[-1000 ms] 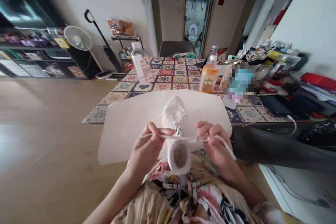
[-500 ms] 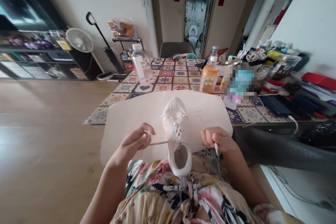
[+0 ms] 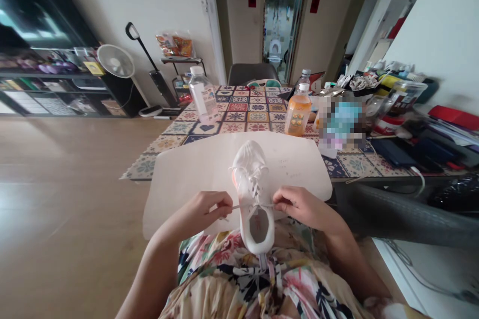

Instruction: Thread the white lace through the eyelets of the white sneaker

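A white shoe (image 3: 249, 159) lies with its toe pointing away from me and its opening toward my lap, over a large pale sheet (image 3: 183, 174). Its crossed laces run up the tongue. To the left of the shoe, my left hand (image 3: 217, 207) pinches one end of the white shoelace (image 3: 236, 206), which is stretched sideways. On the right, close to the shoe's collar, my right hand (image 3: 290, 202) pinches the lace's other side. The laces meet above the shoe opening.
A patterned tablecloth (image 3: 237, 115) covers the table beyond the sheet. On it stand a clear bottle (image 3: 203, 97) at the left and an orange drink bottle (image 3: 298, 112) at the right. Clutter and a dark tablet (image 3: 392, 152) lie farther right. A dark chair (image 3: 374, 209) is beside me.
Both hands have moved: the right inward to the shoe, the left slightly inward and down. The stretch of lace between them is shorter, and the laces now meet over the shoe opening.
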Motion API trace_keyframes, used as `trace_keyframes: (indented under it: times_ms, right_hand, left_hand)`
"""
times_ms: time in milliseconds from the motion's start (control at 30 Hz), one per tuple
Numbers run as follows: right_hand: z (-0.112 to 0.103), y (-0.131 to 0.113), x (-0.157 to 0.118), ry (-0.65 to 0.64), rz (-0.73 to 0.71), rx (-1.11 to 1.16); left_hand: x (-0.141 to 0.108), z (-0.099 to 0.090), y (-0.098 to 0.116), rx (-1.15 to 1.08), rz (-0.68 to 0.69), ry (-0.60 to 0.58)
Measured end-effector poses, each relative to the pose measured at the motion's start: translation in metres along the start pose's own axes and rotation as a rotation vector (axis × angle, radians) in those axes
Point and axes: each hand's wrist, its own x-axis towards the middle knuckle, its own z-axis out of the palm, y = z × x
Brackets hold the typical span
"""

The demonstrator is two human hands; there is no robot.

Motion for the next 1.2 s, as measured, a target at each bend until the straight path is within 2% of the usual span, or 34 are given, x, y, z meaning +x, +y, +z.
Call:
trace_keyframes:
  times_ms: [100, 200, 267, 367, 500, 567, 667, 800, 867, 967, 1067, 1133, 1200]
  right_hand:
    - [-0.005, 0.004, 0.0, -0.025, -0.089, 0.12]
    - [-0.002, 0.005, 0.002, 0.019, -0.207, 0.365]
    - [0.007, 0.003, 0.006, 0.053, -0.232, 0.558]
    - [0.027, 0.002, 0.014, 0.103, -0.231, 0.81]
    - [0.048, 0.004, 0.022, 0.266, -0.18, 0.929]
    - [0.051, 0.005, 0.025, 0.296, -0.148, 0.918]
    - [0.05, 0.003, 0.027, 0.321, -0.111, 0.877]
    - [0.05, -0.004, 0.026, 0.357, -0.121, 0.75]
    - [0.052, -0.007, 0.025, 0.39, -0.144, 0.669]
    - [0.055, -0.01, 0.022, 0.47, -0.186, 0.452]
    - [0.056, -0.011, 0.02, 0.48, -0.24, 0.225]
    - [0.056, -0.011, 0.02, 0.462, -0.271, 0.166]
    - [0.054, -0.013, 0.02, 0.461, -0.277, 0.145]
  left_hand:
    - [-0.002, -0.006, -0.001, -0.102, 0.186, 0.002]
    - [-0.001, 0.0, 0.005, -0.32, 0.282, 0.087]
    - [0.001, 0.014, 0.011, -0.533, 0.278, 0.17]
    - [0.007, 0.038, 0.017, -0.789, 0.25, 0.233]
    - [0.016, 0.056, 0.014, -0.806, 0.156, 0.369]
    - [0.019, 0.057, 0.011, -0.791, 0.12, 0.407]
    - [0.022, 0.052, 0.012, -0.74, 0.148, 0.39]
    - [0.023, 0.045, 0.019, -0.634, 0.35, 0.312]
    - [0.022, 0.046, 0.022, -0.611, 0.399, 0.282]
    - [0.022, 0.052, 0.026, -0.632, 0.269, 0.361]
    - [0.023, 0.056, 0.028, -0.721, 0.101, 0.427]
    - [0.023, 0.057, 0.028, -0.708, 0.088, 0.424]
    - [0.024, 0.056, 0.028, -0.645, 0.133, 0.449]
